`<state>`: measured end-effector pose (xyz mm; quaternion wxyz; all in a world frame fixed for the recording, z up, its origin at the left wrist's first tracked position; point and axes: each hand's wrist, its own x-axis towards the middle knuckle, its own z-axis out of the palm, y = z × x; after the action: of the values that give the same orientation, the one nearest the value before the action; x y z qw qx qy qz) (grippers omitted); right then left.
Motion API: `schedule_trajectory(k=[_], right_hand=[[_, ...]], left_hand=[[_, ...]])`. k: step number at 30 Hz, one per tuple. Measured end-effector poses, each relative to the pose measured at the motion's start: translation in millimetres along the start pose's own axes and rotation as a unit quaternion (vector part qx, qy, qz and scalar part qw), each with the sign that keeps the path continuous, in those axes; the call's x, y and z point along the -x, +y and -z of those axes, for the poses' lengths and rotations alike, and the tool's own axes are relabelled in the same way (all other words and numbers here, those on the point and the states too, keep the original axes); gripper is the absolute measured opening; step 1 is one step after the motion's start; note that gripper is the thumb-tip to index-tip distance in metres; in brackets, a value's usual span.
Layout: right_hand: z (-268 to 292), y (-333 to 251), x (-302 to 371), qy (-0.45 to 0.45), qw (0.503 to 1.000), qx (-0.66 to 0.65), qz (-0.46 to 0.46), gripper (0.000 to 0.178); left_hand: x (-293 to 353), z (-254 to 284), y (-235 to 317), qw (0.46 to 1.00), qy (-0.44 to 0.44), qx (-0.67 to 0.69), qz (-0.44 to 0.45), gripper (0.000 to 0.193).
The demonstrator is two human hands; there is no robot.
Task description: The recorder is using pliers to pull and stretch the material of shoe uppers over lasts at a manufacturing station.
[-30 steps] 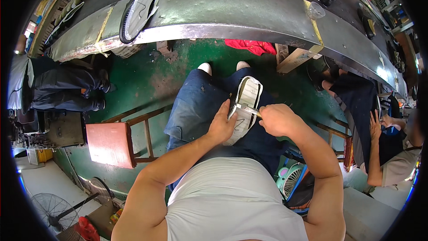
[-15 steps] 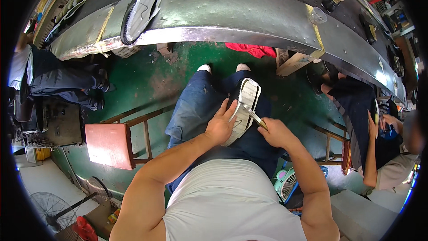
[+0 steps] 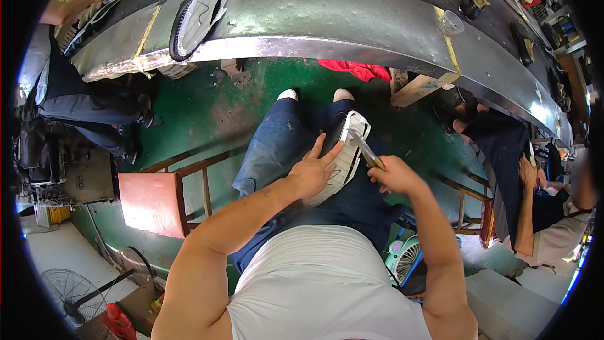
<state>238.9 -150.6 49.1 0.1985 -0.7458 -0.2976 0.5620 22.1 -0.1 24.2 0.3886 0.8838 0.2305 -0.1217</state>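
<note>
A shoe lies slanted across my lap, its white underside up and its dark side to the left. My left hand presses against the shoe's left side and steadies it, fingers spread over the edge. In my right hand, closed around its grip, is a pliers-like metal tool with a yellowish handle. The tool's tip meets the white underside near the shoe's far end. How its jaws stand is too small to tell. My fingers hide part of the shoe's left edge.
A metal-edged bench runs across the front, with another shoe on its edge and a clear cup at right. A red-topped stool stands left, a green fan by my right side. People sit at both sides.
My right hand and the tool have shifted a little; the tool's tip is now farther up the shoe. The shoe has tilted slightly. At left, a person's arm now reaches over the bench.
</note>
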Motion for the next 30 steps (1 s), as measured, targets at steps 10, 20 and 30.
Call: schedule_trajectory(k=[10,20,30], right_hand=[[-25,-12,-26,0.157,0.945,0.226,0.178,0.034],[-38,4,47,0.046,0.927,0.3,0.219,0.045],[-58,-8,45,0.104,0.847,0.434,0.287,0.034]], left_hand=[[-8,4,-15,0.996,-0.053,0.067,0.029,0.054],[-22,33,-26,0.902,-0.237,0.351,0.083,0.078],[-18,26,-31,0.864,-0.229,0.438,0.099,0.068]])
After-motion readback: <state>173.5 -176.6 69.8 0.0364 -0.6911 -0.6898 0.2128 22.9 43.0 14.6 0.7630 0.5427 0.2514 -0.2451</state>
